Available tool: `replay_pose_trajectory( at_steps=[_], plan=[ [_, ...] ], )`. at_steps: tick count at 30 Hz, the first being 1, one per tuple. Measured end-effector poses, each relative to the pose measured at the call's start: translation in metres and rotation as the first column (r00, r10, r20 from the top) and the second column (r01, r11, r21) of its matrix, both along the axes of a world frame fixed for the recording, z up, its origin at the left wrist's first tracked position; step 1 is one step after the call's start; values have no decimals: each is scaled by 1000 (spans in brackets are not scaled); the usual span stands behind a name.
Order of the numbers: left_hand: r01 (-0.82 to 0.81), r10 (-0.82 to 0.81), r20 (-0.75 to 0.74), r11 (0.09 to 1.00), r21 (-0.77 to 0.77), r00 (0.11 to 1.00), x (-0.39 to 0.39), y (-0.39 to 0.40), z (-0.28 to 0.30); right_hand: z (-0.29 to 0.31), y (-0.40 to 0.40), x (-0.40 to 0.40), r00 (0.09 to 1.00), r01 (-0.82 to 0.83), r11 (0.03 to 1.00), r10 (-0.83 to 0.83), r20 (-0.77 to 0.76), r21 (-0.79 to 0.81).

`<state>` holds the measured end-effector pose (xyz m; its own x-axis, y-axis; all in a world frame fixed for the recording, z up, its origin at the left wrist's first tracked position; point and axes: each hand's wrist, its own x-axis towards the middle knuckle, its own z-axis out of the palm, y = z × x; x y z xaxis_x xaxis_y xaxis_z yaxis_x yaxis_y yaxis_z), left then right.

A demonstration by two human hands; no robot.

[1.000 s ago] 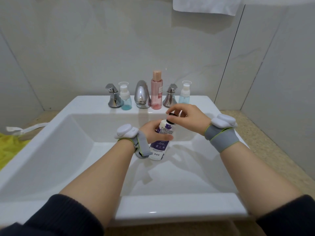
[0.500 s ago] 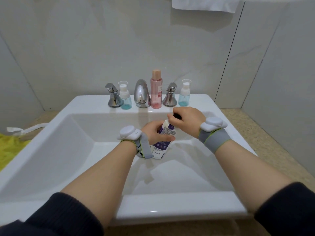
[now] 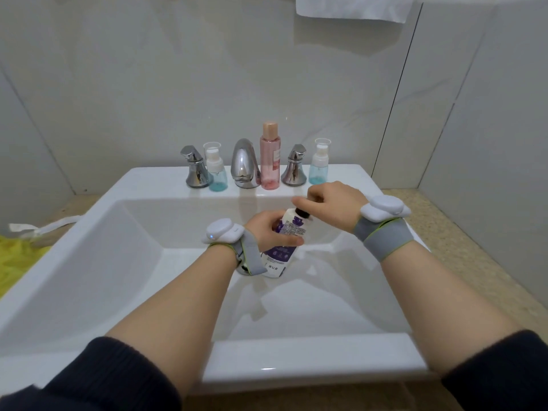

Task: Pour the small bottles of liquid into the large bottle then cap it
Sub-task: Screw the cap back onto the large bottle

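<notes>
On sink back ledge I log four containers: two small pump bottles each part-full of blue liquid, tall pink bottle with pink liquid low down, all upright among chrome taps. Large white bottle, purple label, tilted over basin (contents not visible). Left hand fingers wrapped round its body. Right hand fingertips pinched on dark cap at bottle's neck. I can't tell whether cap is seated.
</notes>
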<state>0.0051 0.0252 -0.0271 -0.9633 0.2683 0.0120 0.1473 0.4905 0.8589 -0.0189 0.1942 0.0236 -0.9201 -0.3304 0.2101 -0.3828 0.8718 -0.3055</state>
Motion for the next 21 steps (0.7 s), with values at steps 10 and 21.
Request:
replay_pose_trajectory(
  at_steps=[10, 21],
  plan=[
    [-13, 13, -15, 1000, -2, 1000, 1, 1, -2, -13, -8, 2, 1000, -26, 997, 26, 2, -70],
    [-112, 81, -179, 979, -169, 980, 3, 11, -4, -14, -16, 4, 973, 223, 955, -206, 107, -194]
  ],
)
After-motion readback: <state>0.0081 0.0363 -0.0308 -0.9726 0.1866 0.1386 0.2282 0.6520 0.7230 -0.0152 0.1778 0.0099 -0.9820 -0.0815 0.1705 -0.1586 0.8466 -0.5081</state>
